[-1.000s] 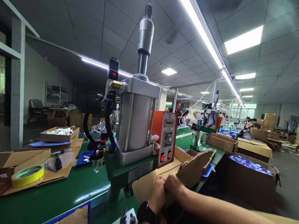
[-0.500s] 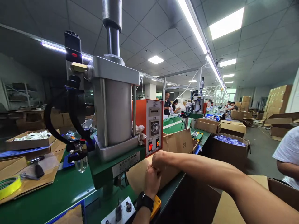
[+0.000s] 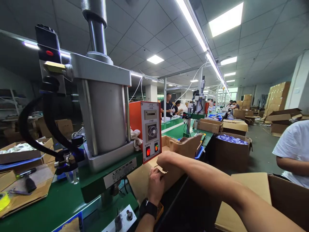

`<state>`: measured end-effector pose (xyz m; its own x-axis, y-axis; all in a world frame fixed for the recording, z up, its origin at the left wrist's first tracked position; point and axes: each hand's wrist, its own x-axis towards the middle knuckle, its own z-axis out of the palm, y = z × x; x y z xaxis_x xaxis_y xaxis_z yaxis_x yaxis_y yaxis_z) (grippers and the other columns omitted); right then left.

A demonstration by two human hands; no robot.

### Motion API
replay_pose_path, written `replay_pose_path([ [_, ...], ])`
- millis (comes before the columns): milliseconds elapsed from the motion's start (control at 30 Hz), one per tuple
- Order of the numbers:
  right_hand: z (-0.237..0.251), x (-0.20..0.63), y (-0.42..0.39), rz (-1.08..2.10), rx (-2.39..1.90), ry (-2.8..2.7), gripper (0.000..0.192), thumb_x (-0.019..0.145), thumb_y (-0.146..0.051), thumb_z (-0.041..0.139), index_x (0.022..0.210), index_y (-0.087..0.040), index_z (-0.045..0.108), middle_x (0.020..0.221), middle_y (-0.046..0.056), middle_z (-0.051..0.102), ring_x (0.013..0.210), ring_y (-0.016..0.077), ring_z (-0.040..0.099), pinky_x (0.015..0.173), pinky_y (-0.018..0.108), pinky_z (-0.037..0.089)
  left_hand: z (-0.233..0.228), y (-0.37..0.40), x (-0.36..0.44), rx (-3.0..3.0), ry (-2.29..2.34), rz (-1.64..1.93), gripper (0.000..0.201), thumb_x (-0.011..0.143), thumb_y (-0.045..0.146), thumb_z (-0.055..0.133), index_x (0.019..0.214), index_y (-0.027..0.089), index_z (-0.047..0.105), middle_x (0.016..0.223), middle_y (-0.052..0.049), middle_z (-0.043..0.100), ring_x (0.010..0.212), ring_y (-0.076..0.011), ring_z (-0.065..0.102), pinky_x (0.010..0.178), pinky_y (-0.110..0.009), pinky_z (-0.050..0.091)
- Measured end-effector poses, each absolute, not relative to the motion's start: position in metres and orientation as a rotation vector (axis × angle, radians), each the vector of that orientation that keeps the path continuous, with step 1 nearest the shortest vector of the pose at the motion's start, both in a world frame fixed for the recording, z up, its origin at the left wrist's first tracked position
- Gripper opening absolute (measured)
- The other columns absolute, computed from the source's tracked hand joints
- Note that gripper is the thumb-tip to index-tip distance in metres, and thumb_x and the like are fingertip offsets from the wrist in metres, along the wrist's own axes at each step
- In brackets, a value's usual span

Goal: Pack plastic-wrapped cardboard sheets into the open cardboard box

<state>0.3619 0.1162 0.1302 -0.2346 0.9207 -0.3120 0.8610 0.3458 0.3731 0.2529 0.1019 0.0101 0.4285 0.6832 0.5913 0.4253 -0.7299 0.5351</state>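
Observation:
A cardboard box point(image 3: 177, 172) lies on the bench beside the orange control box, and both my hands are at its near edge. My right hand point(image 3: 166, 160) reaches in from the right, its fingers closed on the cardboard. Just below it is my left hand point(image 3: 155, 183), with a black watch point(image 3: 148, 207) on the wrist; its fingers are curled on the same cardboard. A ragged, torn-looking edge of board shows between the two hands. The fingertips are partly hidden. Further back, a bent cardboard flap point(image 3: 187, 145) stands up from the box.
A press with a grey cylinder point(image 3: 108, 116) and an orange control box point(image 3: 147, 132) stands close on the left. At its foot is a metal fixture point(image 3: 123, 219). An open carton point(image 3: 243, 199) and a person in a white shirt point(image 3: 294, 151) are at the right.
The box's flap, upright with its lettering showing before, is now bent and the box's inside shows. A ragged edge has appeared between my hands. The view has shifted to the right.

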Motion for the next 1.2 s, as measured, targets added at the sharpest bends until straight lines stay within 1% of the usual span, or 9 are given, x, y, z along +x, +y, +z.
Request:
replay_pose_path([
  [200,0.149,0.37,0.112,0.126,1.579,2.001,0.025,0.091,-0.035,0.062,0.106,-0.015,0.062,0.104,0.004,0.066,0.089,0.0161,0.066,0.077,0.034,0.057,0.015,0.101,0.25,2.532,1.112,1.045,0.018,0.083,0.02,0.055,0.074,0.02,0.07,0.086,-0.006,0.067,0.099,-0.0224,0.056,0.099,-0.039,0.041],
  [400,0.123,0.355,0.067,0.529,1.665,2.053,0.023,0.093,-0.028,0.059,0.11,-0.014,0.063,0.103,0.007,0.069,0.094,0.0212,0.067,0.084,0.045,0.056,0.038,0.096,0.261,2.751,1.152,0.76,0.025,0.085,0.023,0.047,0.085,0.021,0.072,0.088,-0.01,0.072,0.098,-0.0274,0.061,0.105,-0.051,0.033],
  [500,0.109,0.369,0.037,0.818,1.554,2.184,0.031,0.095,-0.025,0.051,0.123,-0.014,0.058,0.118,0.015,0.065,0.116,0.0306,0.058,0.103,0.059,0.041,0.046,0.096,0.266,2.848,1.079,0.638,0.023,0.085,0.027,0.05,0.094,0.023,0.071,0.098,-0.01,0.073,0.102,-0.0281,0.062,0.109,-0.053,0.028],
  [567,0.105,0.384,0.026,0.983,1.443,2.274,0.037,0.098,-0.023,0.039,0.131,-0.014,0.053,0.136,0.017,0.054,0.133,0.0312,0.043,0.115,0.057,0.026,0.048,0.099,0.267,2.897,1.043,0.581,0.024,0.087,0.027,0.048,0.093,0.023,0.072,0.096,-0.01,0.074,0.102,-0.0267,0.063,0.109,-0.051,0.029],
  [633,0.104,0.399,0.025,1.085,1.376,2.305,0.041,0.099,-0.019,0.031,0.135,-0.013,0.048,0.147,0.014,0.044,0.141,0.0282,0.032,0.12,0.051,0.021,0.047,0.103,0.267,2.929,1.031,0.548,0.029,0.09,0.025,0.043,0.089,0.023,0.072,0.093,-0.009,0.074,0.1,-0.0244,0.064,0.107,-0.048,0.031],
  [733,0.104,0.413,0.037,1.133,1.381,2.269,0.042,0.098,-0.017,0.034,0.138,-0.01,0.044,0.148,0.015,0.042,0.14,0.0275,0.033,0.119,0.047,0.025,0.044,0.107,0.267,2.969,1.04,0.523,0.036,0.094,0.025,0.036,0.086,0.022,0.072,0.091,-0.009,0.075,0.097,-0.0228,0.065,0.103,-0.046,0.036],
  [833,0.1,0.416,0.051,1.098,1.504,2.159,0.035,0.098,-0.019,0.044,0.13,-0.009,0.052,0.134,0.017,0.056,0.128,0.0279,0.049,0.11,0.05,0.038,0.04,0.108,0.268,2.993,1.085,0.494,0.036,0.095,0.028,0.037,0.083,0.019,0.071,0.083,-0.007,0.074,0.088,-0.0214,0.067,0.096,-0.046,0.041],
  [967,0.097,0.414,0.062,0.898,1.701,2.016,0.026,0.094,-0.03,0.058,0.115,-0.015,0.06,0.114,0.007,0.065,0.102,0.0208,0.064,0.088,0.044,0.054,0.036,0.108,0.271,3.002,1.131,0.503,0.033,0.095,0.03,0.04,0.086,0.019,0.07,0.084,-0.005,0.074,0.089,-0.0208,0.066,0.094,-0.046,0.042],
  [1200,0.123,0.425,0.086,0.442,1.876,1.936,0.03,0.093,-0.039,0.058,0.113,-0.016,0.06,0.114,0.006,0.064,0.097,0.0189,0.064,0.084,0.04,0.055,0.035,0.106,0.267,3.019,1.115,0.534,0.036,0.095,0.029,0.036,0.085,0.022,0.07,0.089,-0.008,0.074,0.094,-0.0246,0.064,0.092,-0.043,0.04],
])
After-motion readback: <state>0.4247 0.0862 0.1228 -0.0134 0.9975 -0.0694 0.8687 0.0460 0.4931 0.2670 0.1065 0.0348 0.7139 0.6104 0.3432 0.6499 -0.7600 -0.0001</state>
